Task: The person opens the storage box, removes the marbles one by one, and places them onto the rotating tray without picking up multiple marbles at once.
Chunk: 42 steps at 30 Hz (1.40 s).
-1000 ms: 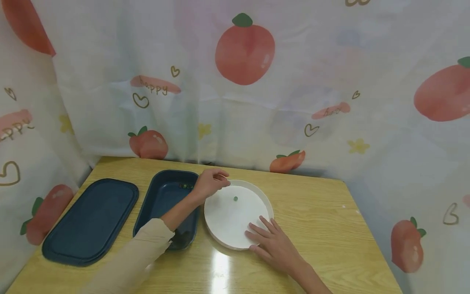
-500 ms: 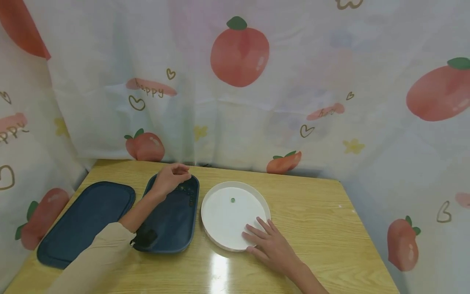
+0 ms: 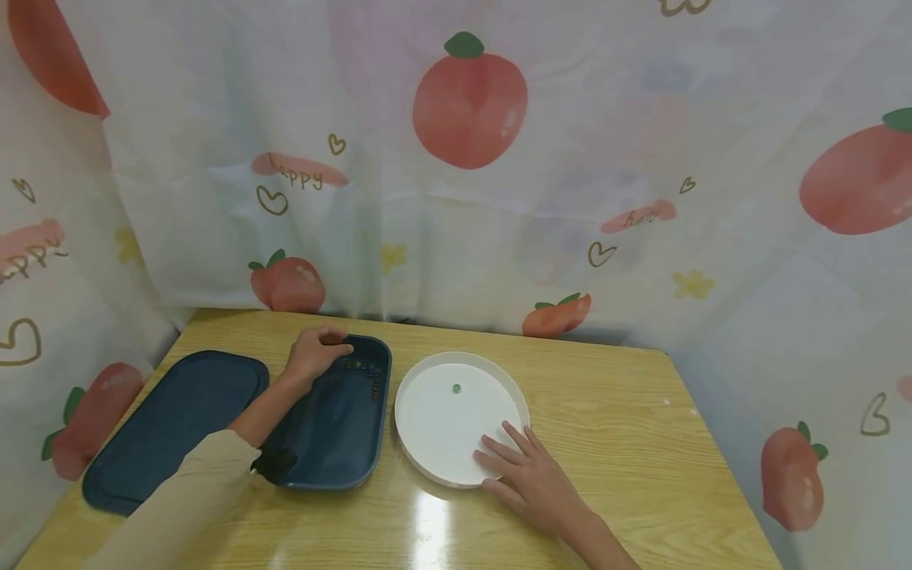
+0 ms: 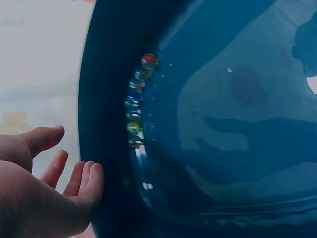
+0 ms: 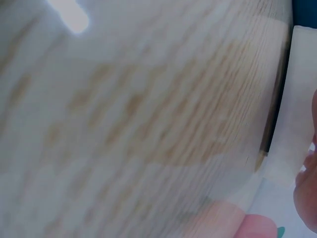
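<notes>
Over the far left rim of a dark blue tray (image 3: 328, 439) hovers my left hand (image 3: 313, 354), fingers loosely bent. The left wrist view shows a gap between thumb and fingers of this hand (image 4: 54, 191), with nothing in it. Several glass marbles (image 4: 133, 128) lie in a row along the tray's inner edge. Right of the tray stands a round white plate (image 3: 442, 443) with a raised rim, holding one small green marble (image 3: 457, 389). My right hand (image 3: 534, 479) rests with spread fingers over the plate's near right rim; only a bit of it enters the right wrist view.
A flat dark blue lid or tray (image 3: 178, 419) lies at the left, partly behind the left sleeve (image 3: 192, 491). The wooden table (image 3: 606, 412) ends at a fruit-print curtain (image 3: 463, 237) behind. A dark wrist-worn device (image 3: 276, 463) overlaps the tray's near left corner.
My left hand has moved left from above the white plate's far rim to the tray's far left side, uncovering more of the marbles. My right hand has stayed at the plate.
</notes>
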Each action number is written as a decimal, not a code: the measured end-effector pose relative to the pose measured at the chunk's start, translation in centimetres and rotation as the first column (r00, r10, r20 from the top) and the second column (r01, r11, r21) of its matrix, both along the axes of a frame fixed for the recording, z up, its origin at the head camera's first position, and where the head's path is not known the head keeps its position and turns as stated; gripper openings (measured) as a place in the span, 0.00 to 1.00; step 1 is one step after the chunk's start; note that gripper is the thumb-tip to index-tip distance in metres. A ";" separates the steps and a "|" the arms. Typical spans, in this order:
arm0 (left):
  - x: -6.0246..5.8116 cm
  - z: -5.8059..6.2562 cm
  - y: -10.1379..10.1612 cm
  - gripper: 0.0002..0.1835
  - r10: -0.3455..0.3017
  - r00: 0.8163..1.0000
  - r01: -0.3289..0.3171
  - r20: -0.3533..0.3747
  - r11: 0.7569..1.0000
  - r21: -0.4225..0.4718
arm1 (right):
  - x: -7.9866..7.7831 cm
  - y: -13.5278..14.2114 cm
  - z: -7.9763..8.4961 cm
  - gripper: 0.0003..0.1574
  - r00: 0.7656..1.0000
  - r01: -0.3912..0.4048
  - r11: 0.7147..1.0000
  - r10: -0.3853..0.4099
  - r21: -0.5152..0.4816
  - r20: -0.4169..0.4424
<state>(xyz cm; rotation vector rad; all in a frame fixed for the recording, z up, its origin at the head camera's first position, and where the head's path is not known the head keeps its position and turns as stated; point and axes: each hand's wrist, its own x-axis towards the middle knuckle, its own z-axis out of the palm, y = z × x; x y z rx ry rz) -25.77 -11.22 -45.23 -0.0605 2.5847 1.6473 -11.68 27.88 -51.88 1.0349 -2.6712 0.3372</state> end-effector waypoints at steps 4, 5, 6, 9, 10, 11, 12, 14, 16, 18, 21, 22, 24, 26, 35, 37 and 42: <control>-0.2 -1.2 0.2 0.18 0.020 1.000 -0.020 -0.004 0.999 -0.031 | 0.0 0.0 0.1 0.27 1.000 0.004 1.000 -0.004 0.000 0.008; -0.3 -1.4 0.2 0.18 0.021 1.000 -0.022 -0.008 0.999 -0.039 | 0.0 -0.1 0.1 0.27 1.000 0.005 1.000 -0.005 0.000 0.011; -0.3 -1.6 0.3 0.17 0.022 1.000 -0.022 -0.009 0.999 -0.044 | 0.1 -0.1 0.2 0.26 1.000 0.005 1.000 -0.005 -0.001 0.015; -0.3 -2.2 0.5 0.15 0.036 0.999 -0.037 -0.004 0.998 -0.057 | 0.1 -0.1 0.3 0.26 1.000 0.002 1.000 -0.002 0.000 0.012; -0.4 -2.3 0.5 0.15 0.038 0.999 -0.038 0.001 0.998 -0.057 | 0.1 -0.1 0.3 0.26 1.000 0.002 1.000 -0.002 0.000 0.012; -0.4 -2.4 0.6 0.15 0.041 0.999 -0.040 0.007 0.998 -0.056 | 0.1 -0.1 0.3 0.26 1.000 0.002 1.000 -0.002 -0.001 0.014; -0.5 -2.5 0.6 0.15 0.042 0.999 -0.041 0.011 0.997 -0.060 | 0.1 -0.1 0.2 0.26 1.000 0.002 1.000 -0.002 -0.002 0.015; -0.6 -2.9 0.7 0.14 0.043 0.999 -0.042 0.015 0.997 -0.069 | 0.0 0.0 0.2 0.26 1.000 0.003 1.000 -0.003 0.001 0.016; -0.8 -3.2 0.7 0.13 0.039 0.999 -0.037 0.013 0.996 -0.078 | 0.0 0.0 0.2 0.26 1.000 0.005 1.000 -0.005 0.004 0.015; -0.9 -3.4 0.8 0.13 0.038 0.999 -0.037 0.007 0.995 -0.091 | -0.1 0.0 0.2 0.26 1.000 0.006 1.000 -0.006 0.007 0.014; -0.9 -3.6 0.9 0.13 0.030 1.000 -0.030 -0.005 0.994 -0.102 | -0.1 0.0 0.3 0.26 1.000 0.007 1.000 -0.007 0.010 0.012; -0.9 -3.7 0.9 0.12 0.027 1.000 -0.028 -0.009 0.994 -0.105 | -0.1 0.0 0.3 0.26 1.000 0.007 1.000 -0.007 0.010 0.013; -0.8 -3.9 0.9 0.12 0.026 0.999 -0.028 -0.019 0.994 -0.110 | -0.1 -0.1 0.3 0.26 1.000 0.007 1.000 -0.007 0.009 0.017; -0.8 -4.1 0.9 0.11 0.028 0.999 -0.032 -0.033 0.993 -0.116 | 0.0 -0.1 0.3 0.26 1.000 0.007 1.000 -0.007 0.008 0.023; -0.8 -4.7 0.9 0.09 0.038 0.995 -0.054 -0.092 0.983 -0.178 | 0.0 -0.1 0.3 0.27 1.000 0.004 1.000 -0.004 0.007 0.012; -0.9 -4.8 0.9 0.08 0.037 0.995 -0.055 -0.097 0.980 -0.191 | 0.0 -0.1 0.3 0.27 1.000 0.004 1.000 -0.005 0.005 0.009; -1.1 -4.9 0.7 0.08 0.023 0.994 -0.046 -0.109 0.975 -0.219 | 0.0 -0.1 0.3 0.27 1.000 0.006 1.000 -0.006 0.002 0.008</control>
